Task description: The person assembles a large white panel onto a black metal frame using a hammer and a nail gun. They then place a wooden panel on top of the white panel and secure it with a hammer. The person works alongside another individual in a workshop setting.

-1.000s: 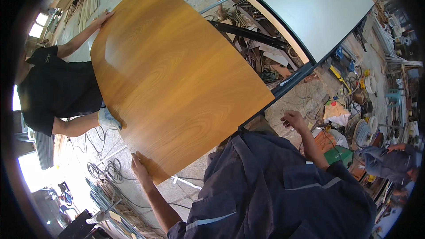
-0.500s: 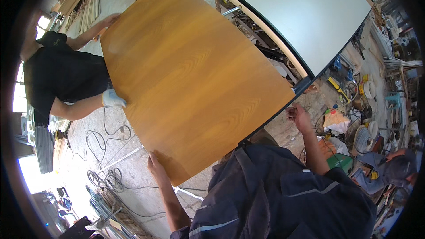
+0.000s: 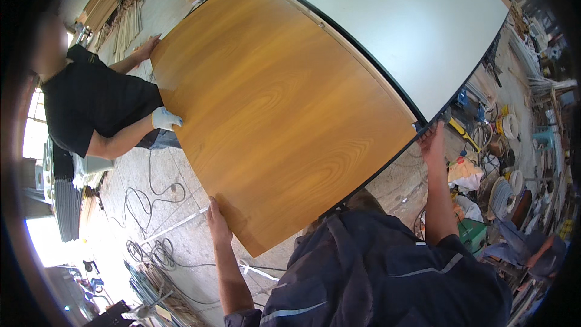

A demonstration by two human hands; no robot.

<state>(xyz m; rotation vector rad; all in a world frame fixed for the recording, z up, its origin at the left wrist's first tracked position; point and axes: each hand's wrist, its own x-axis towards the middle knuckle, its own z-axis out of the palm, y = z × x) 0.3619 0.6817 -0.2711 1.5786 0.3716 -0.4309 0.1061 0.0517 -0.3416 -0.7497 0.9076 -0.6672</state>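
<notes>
A large wood-grain panel [image 3: 284, 115] lies in front of me, its near corner close to my body. My left hand [image 3: 219, 221] is closed on its left edge near that corner, the fingers partly hidden by the panel. On the right, my right hand [image 3: 432, 140] is raised to the black frame [image 3: 387, 172], its fingers curled around the edge where the wood-grain panel meets a pale white panel [image 3: 411, 30]. A co-worker's gloved hand [image 3: 165, 119] and bare hand [image 3: 147, 47] hold the panel's far left edge.
The co-worker [image 3: 103, 97] in a black shirt stands at the left. Cables [image 3: 148, 251] lie looped on the concrete floor. Another person [image 3: 532, 251] crouches at the lower right beside a green box [image 3: 472, 234], buckets [image 3: 508, 126] and tools. Long strips are stacked at the back left.
The wood-grain panel has shifted right, narrowing the gap beside the white panel. My right hand has moved up and right to the frame's corner. My left hand stays on the panel.
</notes>
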